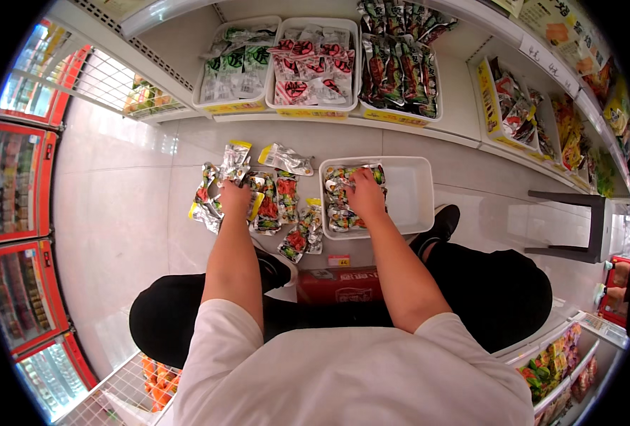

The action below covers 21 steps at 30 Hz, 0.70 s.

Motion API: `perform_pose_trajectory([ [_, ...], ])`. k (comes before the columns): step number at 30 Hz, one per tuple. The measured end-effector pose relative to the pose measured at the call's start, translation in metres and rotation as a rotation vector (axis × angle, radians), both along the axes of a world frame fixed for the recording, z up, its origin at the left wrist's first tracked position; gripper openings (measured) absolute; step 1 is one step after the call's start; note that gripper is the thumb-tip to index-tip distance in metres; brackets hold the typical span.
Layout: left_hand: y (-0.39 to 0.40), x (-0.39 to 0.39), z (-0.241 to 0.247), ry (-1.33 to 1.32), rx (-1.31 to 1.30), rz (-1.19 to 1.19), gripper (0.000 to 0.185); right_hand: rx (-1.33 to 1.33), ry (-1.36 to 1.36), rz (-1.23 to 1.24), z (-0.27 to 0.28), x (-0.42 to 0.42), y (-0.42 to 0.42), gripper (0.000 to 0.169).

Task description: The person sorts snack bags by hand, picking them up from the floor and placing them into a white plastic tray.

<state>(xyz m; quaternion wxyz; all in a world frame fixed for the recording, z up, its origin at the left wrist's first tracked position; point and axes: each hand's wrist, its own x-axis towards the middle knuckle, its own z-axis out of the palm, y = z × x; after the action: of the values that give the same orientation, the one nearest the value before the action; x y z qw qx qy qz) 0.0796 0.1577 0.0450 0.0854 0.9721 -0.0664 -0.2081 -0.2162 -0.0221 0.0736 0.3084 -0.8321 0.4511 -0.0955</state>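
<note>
A white plastic bin point(409, 197) stands on the tiled floor in front of me. Several snack packets point(341, 219) lie in its left half. My right hand point(367, 196) reaches into the bin, its fingers on the packets; whether it grips one is hidden. Left of the bin, loose foil snack packets point(287, 198) are spread over the floor, some printed side up, others silver side up with yellow ends. My left hand point(235, 198) is among them at the left, its fingers bent over the packets; I cannot tell whether one is held.
Ahead, a low shelf holds white bins of packets point(314, 66), with more bins at the right point(512, 114). A dark grey stool point(594, 226) lies at the right. Red-framed coolers point(17, 181) line the left. A red box point(339, 285) is between my legs. Another person's hands point(619, 282) show at the far right.
</note>
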Motion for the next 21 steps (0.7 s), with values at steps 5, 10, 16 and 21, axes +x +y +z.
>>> perform_pose_trajectory([
  [5,0.0,0.005,-0.001,-0.071,0.045,-0.073,0.04,-0.057,-0.158,0.005,-0.01,-0.007,-0.003,0.017],
  [10,-0.005,-0.001,0.007,-0.334,0.153,-0.134,0.035,0.063,-0.319,-0.129,-0.014,-0.017,-0.013,0.008],
  [16,-0.066,-0.01,0.025,-0.514,-0.547,-0.205,0.027,0.32,-0.415,-0.356,-0.021,-0.02,-0.029,0.011],
  [21,-0.136,-0.135,0.041,0.339,-1.197,-0.244,0.03,0.976,-0.758,-0.635,-0.005,-0.007,-0.028,0.018],
])
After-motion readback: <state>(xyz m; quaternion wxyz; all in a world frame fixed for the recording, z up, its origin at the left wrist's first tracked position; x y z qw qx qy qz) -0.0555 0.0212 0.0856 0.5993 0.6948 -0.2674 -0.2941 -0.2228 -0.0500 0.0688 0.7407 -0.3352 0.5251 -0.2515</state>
